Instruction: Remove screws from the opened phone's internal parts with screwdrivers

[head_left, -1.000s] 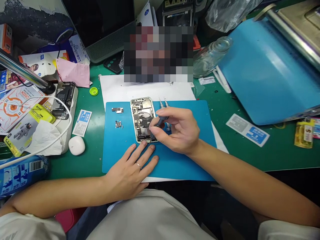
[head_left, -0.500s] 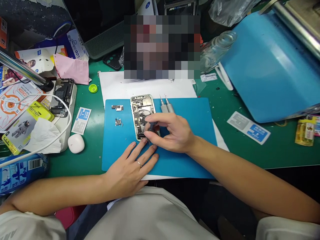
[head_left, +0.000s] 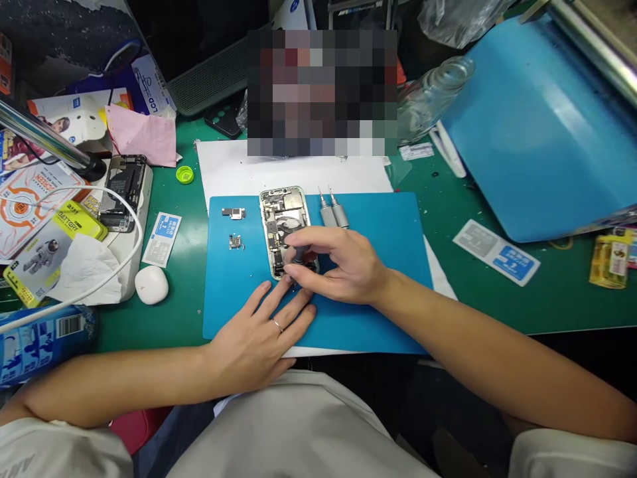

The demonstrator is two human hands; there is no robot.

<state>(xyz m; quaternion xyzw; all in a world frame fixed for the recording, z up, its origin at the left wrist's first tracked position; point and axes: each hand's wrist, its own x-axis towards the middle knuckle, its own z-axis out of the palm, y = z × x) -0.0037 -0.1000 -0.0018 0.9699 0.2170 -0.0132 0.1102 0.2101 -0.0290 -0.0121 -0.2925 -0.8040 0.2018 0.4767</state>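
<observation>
An opened phone (head_left: 283,216) lies on the blue mat (head_left: 378,265), its inner boards showing. My right hand (head_left: 346,265) reaches over its lower part, fingers and thumb closed around a dark screwdriver (head_left: 299,254); the tip is hidden. Flat on the mat, with fingers spread, my left hand (head_left: 269,328) has its fingertips at the phone's bottom edge. Two more grey screwdrivers (head_left: 332,211) lie just right of the phone. Left of it are a small metal bracket (head_left: 233,214) and a small loose part (head_left: 235,241).
White paper (head_left: 223,166) extends under the mat. Leftward stand a white earbud case (head_left: 152,285), a cable (head_left: 142,229), another opened phone (head_left: 122,192) and packaging. A glass jar (head_left: 432,99), a blue sheet (head_left: 512,146) and a card (head_left: 496,252) lie rightward.
Almost nothing differs. My right hand's fingers have shifted slightly on the screwdriver over the phone; my left hand stays where it was.
</observation>
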